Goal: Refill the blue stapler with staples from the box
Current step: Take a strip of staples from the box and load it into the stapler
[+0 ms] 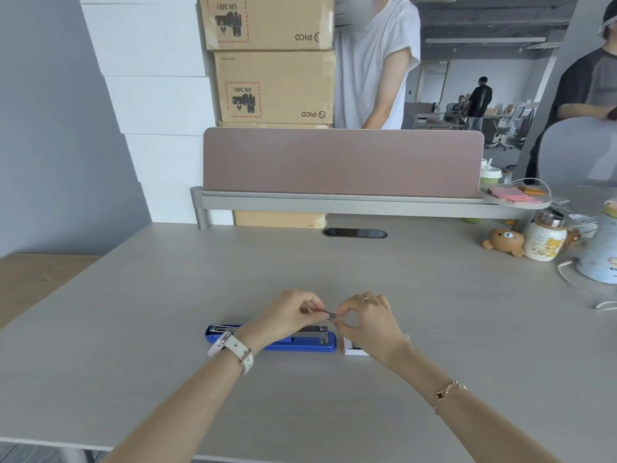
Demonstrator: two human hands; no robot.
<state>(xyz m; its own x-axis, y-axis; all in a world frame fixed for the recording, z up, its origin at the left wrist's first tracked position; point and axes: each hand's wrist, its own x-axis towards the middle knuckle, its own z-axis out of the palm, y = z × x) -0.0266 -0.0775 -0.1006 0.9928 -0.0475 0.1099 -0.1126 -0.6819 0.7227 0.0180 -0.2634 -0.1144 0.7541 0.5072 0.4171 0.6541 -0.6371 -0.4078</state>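
Observation:
The blue stapler (300, 344) lies flat on the desk, opened out lengthwise, its metal staple channel showing. My left wrist crosses over its middle. Just right of it sits the small white staple box (354, 349), mostly hidden under my right hand. Above the stapler's right end, my left hand (293, 312) and my right hand (367, 319) both pinch a short grey strip of staples (330, 314) between fingertips, one hand at each end.
The light desk (167, 329) ends near the bottom of the view. A pink divider (344, 162) stands at the back with stacked cardboard boxes (273, 85) behind. A bear toy (504, 242), a jar (544, 242) and a white cable (567, 275) sit at the right. People stand beyond.

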